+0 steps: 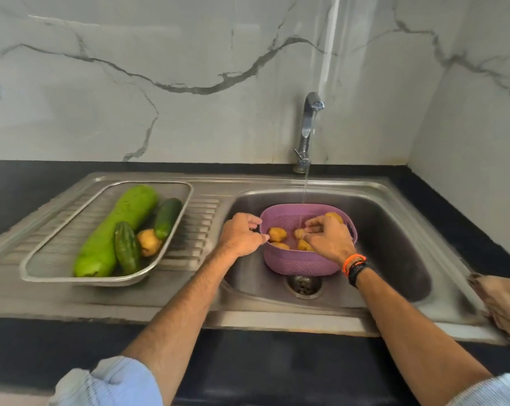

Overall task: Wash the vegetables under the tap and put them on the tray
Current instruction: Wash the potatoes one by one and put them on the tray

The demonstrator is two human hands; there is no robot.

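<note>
While water runs from the tap (309, 124) into the purple basket (297, 263) standing in the sink (394, 230), the left hand (240, 234) pinches the basket's near-left rim between thumb and curled fingers, and the right hand (330, 238) reaches inside it, its grip curled loosely over the potatoes (277, 234); whether it actually holds one cannot be told. Already on the steel tray (42, 269), which sits on the draining board left of the basin, lie a long pale-green gourd (116, 230), two dark cucumbers (167, 216) and one potato. Risks, as judged: a wet potato may slip from the fingers and drop into the basin or toward the drain (304, 284); the basket, steadied at one edge only, may tip if pressed on its far side; the stream falls at the basket's back rim, so pieces near the front may go unrinsed. Obscured: the right hand covers part of the basket's contents, so the count of potatoes is uncertain; motion blur softens the tray's vegetables; a brownish object at the right edge of the worktop is cut off and unidentifiable.
</note>
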